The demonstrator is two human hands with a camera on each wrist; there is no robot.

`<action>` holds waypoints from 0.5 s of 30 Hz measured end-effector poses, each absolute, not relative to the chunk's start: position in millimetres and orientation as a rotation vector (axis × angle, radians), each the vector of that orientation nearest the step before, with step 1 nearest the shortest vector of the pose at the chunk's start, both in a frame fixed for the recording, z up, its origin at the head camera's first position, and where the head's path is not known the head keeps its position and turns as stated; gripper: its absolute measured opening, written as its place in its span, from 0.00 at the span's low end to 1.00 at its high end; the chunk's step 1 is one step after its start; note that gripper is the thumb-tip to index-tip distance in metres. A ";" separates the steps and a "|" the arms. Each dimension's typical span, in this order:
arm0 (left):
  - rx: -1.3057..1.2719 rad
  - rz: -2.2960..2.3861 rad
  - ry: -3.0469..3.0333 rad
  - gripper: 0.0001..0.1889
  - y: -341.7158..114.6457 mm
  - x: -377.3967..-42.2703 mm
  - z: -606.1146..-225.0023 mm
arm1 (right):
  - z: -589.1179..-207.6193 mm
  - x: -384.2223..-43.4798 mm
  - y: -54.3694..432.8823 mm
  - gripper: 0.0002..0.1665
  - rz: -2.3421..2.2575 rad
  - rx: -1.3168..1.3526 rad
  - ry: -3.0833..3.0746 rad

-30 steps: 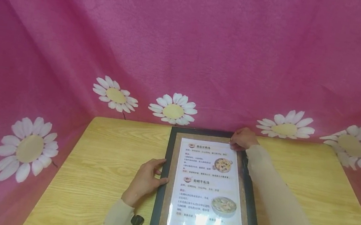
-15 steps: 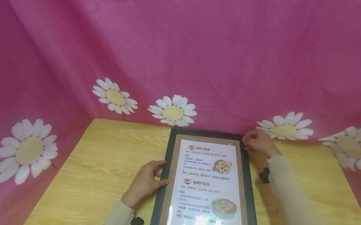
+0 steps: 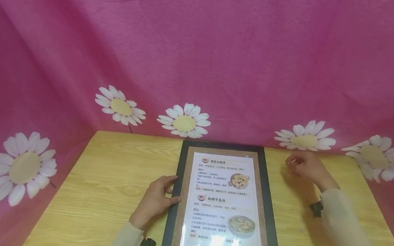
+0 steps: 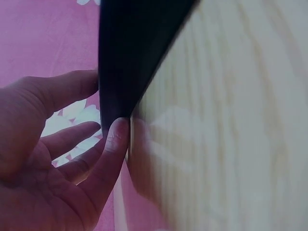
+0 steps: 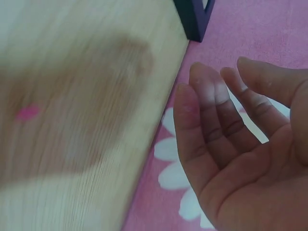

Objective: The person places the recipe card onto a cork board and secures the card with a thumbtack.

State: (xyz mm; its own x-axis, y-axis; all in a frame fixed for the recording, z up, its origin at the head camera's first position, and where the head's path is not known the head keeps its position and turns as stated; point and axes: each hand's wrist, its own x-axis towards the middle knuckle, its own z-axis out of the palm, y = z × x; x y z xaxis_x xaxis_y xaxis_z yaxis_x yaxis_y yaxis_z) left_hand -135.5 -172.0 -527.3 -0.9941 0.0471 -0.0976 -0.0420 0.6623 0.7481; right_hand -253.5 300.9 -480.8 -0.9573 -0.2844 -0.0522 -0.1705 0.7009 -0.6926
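**One hand at the frame, the other free**

The framed board (image 3: 269, 217) lies lengthwise near the middle of the tabletop (image 3: 107, 194), its top reaching the far edge, probably so the printed sheet (image 3: 210, 226) reads upright for the person. The left hand (image 3: 153, 201) has thumb and index fingertip against the board's left edge without wrapping it, presumably to steady it. The right hand (image 3: 304, 165), loosely bent and holding nothing, hangs near the tabletop's far edge, right of the board.

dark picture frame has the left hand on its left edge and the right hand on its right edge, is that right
The right hand is not on the dark picture frame: the head view shows it apart, to the right. The rest stands.
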 end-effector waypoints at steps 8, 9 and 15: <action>-0.019 1.251 2.756 0.35 -172.0 -136.8 -526.5 | -479.0 -227.8 321.9 0.10 -0.837 -0.401 2.887; -0.016 1.249 2.757 0.35 -171.8 -136.7 -526.7 | -480.0 -224.5 324.8 0.10 -0.806 -0.404 2.901; -0.014 1.246 2.758 0.35 -171.8 -134.9 -528.1 | -489.8 -203.4 339.7 0.09 -0.732 -0.348 2.910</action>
